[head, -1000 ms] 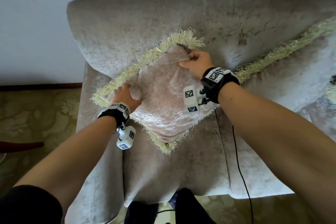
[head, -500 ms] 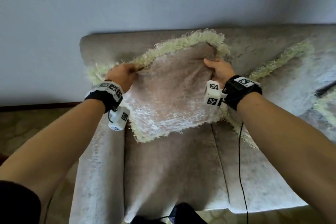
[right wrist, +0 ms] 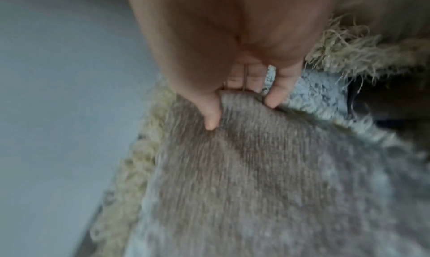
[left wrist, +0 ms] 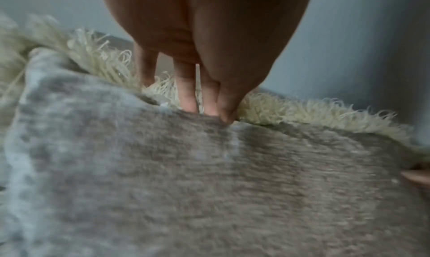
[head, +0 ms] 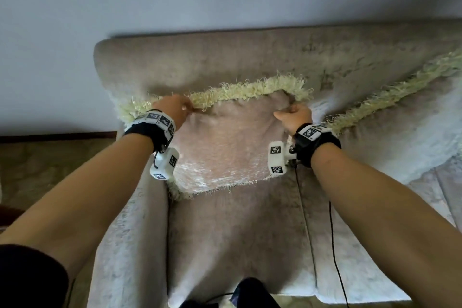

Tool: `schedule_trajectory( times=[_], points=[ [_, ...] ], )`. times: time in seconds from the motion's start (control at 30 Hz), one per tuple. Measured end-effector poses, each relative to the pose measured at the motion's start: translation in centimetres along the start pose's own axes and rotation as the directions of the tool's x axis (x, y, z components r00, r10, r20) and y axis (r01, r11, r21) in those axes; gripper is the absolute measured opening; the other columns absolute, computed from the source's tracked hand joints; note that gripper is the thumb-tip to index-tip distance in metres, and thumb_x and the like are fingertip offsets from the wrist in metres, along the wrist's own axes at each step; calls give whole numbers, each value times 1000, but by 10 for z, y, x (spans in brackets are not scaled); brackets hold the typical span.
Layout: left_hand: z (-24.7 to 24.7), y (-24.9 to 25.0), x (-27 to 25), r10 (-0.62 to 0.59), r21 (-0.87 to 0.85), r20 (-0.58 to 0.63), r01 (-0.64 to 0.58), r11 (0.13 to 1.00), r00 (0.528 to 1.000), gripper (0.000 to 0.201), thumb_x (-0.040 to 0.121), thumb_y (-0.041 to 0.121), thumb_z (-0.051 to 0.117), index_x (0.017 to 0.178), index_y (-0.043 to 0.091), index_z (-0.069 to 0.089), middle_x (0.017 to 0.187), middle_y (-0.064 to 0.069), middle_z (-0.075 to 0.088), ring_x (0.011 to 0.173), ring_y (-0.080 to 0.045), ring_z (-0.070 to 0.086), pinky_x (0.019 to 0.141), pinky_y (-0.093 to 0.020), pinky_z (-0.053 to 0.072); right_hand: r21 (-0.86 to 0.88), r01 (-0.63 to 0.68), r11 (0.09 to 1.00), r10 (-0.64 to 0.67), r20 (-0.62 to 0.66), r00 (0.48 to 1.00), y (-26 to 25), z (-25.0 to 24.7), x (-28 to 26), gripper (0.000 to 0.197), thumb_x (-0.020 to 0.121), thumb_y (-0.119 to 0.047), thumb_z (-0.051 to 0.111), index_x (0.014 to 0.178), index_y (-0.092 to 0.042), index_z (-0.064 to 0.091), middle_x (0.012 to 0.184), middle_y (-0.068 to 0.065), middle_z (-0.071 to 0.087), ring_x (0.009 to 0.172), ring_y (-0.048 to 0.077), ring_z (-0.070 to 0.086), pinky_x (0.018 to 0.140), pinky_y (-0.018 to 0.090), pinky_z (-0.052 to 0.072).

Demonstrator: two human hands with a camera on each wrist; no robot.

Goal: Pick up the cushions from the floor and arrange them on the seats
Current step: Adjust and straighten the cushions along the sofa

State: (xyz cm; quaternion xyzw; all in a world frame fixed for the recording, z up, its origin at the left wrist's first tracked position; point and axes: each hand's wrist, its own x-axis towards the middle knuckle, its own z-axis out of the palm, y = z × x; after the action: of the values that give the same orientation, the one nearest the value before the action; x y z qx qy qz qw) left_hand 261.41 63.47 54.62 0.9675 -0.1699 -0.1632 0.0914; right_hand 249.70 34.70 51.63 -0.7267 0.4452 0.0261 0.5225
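A beige velvet cushion (head: 225,142) with a shaggy cream fringe stands against the backrest at the left end of the sofa seat (head: 235,240). My left hand (head: 175,110) pinches its upper left edge, thumb in front and fingers behind the fringe, as the left wrist view shows (left wrist: 209,112). My right hand (head: 292,116) grips the upper right part of the cushion, with fabric bunched between thumb and fingers (right wrist: 239,103). The cushion's lower edge rests on the seat.
A second fringed cushion (head: 390,132) leans on the backrest to the right, close to my right wrist. The sofa armrest (head: 130,232) runs along the left, with patterned carpet (head: 50,170) beyond it. A black cable (head: 332,245) hangs over the seat front.
The cushion has turned from a diamond tilt to square and settled lower against the backrest. My left hand shifted from its lower left side to the top edge.
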Motion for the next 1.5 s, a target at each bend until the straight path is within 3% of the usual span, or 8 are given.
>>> schedule_trajectory(
  times=[0.17,0.27,0.33,0.53,0.73,0.97,1.13,1.5],
  points=[
    [36,-18,-7,36,-47,-129,-42,998,991,20,92,42,55,107,30,61,107,5,67,92,-17,62,97,-47,48,-214,33,976,-34,-1,999,20,16,0,37,93,-34,63,121,-9,59,117,9,66,107,30,62,83,29,43],
    [42,-27,-16,99,57,-42,-97,994,994,58,79,65,60,127,34,51,127,8,57,120,-20,53,115,-53,27,-252,52,966,-41,48,998,10,11,3,38,96,-33,60,125,-8,57,121,11,64,105,28,60,81,28,40],
    [43,-29,-22,102,138,-8,-99,985,995,52,81,53,66,127,31,55,130,6,58,123,-22,51,117,-51,21,-269,54,962,-31,87,996,5,7,3,37,97,-32,59,125,-7,57,119,10,63,107,28,59,81,28,40],
    [22,-21,-31,77,-35,-73,-80,996,994,11,94,24,59,95,17,67,89,-2,67,75,-20,59,74,-33,50,-248,12,969,19,124,992,5,3,-1,36,92,-32,66,115,-6,63,113,9,67,95,28,64,86,37,52],
    [-18,-25,-51,145,41,-72,-143,989,987,13,95,23,57,99,18,69,92,-5,70,76,-25,60,73,-34,52,-239,-20,971,68,194,979,-6,-17,-31,42,87,-31,73,117,-3,61,110,15,68,95,34,68,89,51,56],
    [-16,-27,-57,109,24,-120,-106,994,987,12,94,21,58,97,16,68,92,-7,68,75,-24,58,66,-31,46,-271,64,960,-20,163,986,-13,-22,-48,30,92,-22,68,116,-4,64,103,9,64,84,25,62,54,26,45],
    [12,-34,-58,66,20,-97,-64,998,993,14,96,23,55,93,21,68,85,-3,68,69,-22,60,64,-31,51,-306,-23,952,70,143,987,24,-2,-43,25,93,-23,64,113,-9,64,111,12,66,97,34,66,84,48,57],
    [6,-5,-23,-34,26,-140,38,999,989,13,92,29,60,98,23,70,91,-5,70,77,-25,61,72,-38,55,-413,-5,911,66,134,989,3,-13,-10,32,93,-24,61,116,-2,61,110,17,67,96,35,66,85,50,57]
  ],
)
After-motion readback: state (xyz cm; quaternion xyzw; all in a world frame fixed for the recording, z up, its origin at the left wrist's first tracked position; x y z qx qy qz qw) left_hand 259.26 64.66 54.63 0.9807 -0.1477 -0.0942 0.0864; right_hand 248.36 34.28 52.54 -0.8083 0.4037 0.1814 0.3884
